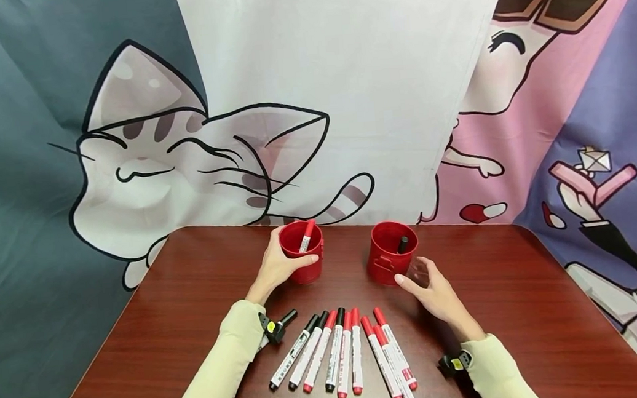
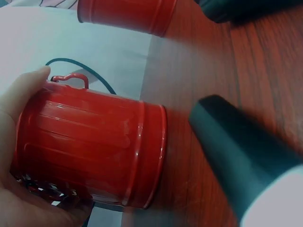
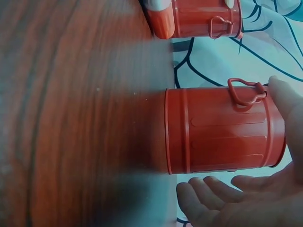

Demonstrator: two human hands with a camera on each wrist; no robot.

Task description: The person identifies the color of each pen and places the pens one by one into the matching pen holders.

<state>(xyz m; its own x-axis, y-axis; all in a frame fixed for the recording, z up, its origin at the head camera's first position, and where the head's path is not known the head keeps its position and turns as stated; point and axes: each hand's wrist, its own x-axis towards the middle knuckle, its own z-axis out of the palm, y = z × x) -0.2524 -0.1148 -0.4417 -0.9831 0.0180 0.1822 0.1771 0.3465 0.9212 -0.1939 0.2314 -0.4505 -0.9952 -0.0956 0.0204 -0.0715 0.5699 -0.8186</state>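
At the back of the table stands a small red bucket (image 1: 306, 272) with a red-capped marker (image 1: 307, 235) inside. My left hand (image 1: 280, 262) grips it round the upper part, thumb across the front. To its right is a second red bucket (image 1: 381, 273), with a wire handle and a black marker (image 1: 403, 244) in it. My right hand (image 1: 436, 289) is beside this one, fingers spread and loosely bent. In the right wrist view the thumb is near the rim of the red bucket (image 3: 222, 137), and the other fingers lie along its side.
Several white markers (image 1: 334, 350) with black or red caps lie in a row at the near middle. One black-capped marker (image 1: 287, 317) lies apart, partly under the left wrist. A printed cloth (image 1: 345, 98) hangs behind the wooden table (image 1: 157, 358).
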